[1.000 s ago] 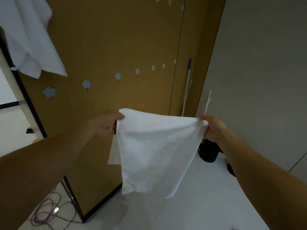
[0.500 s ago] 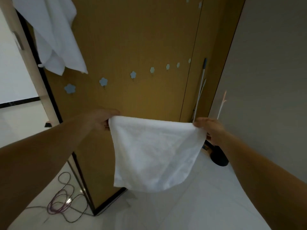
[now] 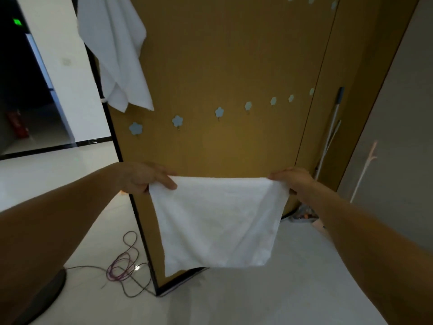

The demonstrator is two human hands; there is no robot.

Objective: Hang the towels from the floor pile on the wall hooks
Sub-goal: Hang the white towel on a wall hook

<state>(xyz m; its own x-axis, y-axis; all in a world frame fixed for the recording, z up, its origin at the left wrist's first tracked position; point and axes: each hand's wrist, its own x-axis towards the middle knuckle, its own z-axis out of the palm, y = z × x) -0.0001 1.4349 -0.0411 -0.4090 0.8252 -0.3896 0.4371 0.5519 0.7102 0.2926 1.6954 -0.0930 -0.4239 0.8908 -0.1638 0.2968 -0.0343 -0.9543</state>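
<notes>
I hold a white towel (image 3: pixel 218 221) stretched out flat in front of the brown wall panel (image 3: pixel 222 55). My left hand (image 3: pixel 143 177) pinches its top left corner and my right hand (image 3: pixel 293 181) pinches its top right corner. The towel hangs below my hands, its top edge nearly level. Above it runs a row of pale blue flower-shaped hooks (image 3: pixel 177 121), all bare. Another white towel (image 3: pixel 119 52) hangs higher up at the panel's left edge. The floor pile is out of view.
A mop handle (image 3: pixel 332 127) leans in the corner at the right, beside a grey wall (image 3: pixel 398 113). Tangled purple cable (image 3: pixel 121 266) lies on the white floor at the panel's foot. A dark round base (image 3: pixel 44 292) sits low left. A doorway opens at far left.
The view has swung left, bringing the hanging towel and the hook row toward the centre. The towel in my hands is now spread wider and flatter, its top edge level.
</notes>
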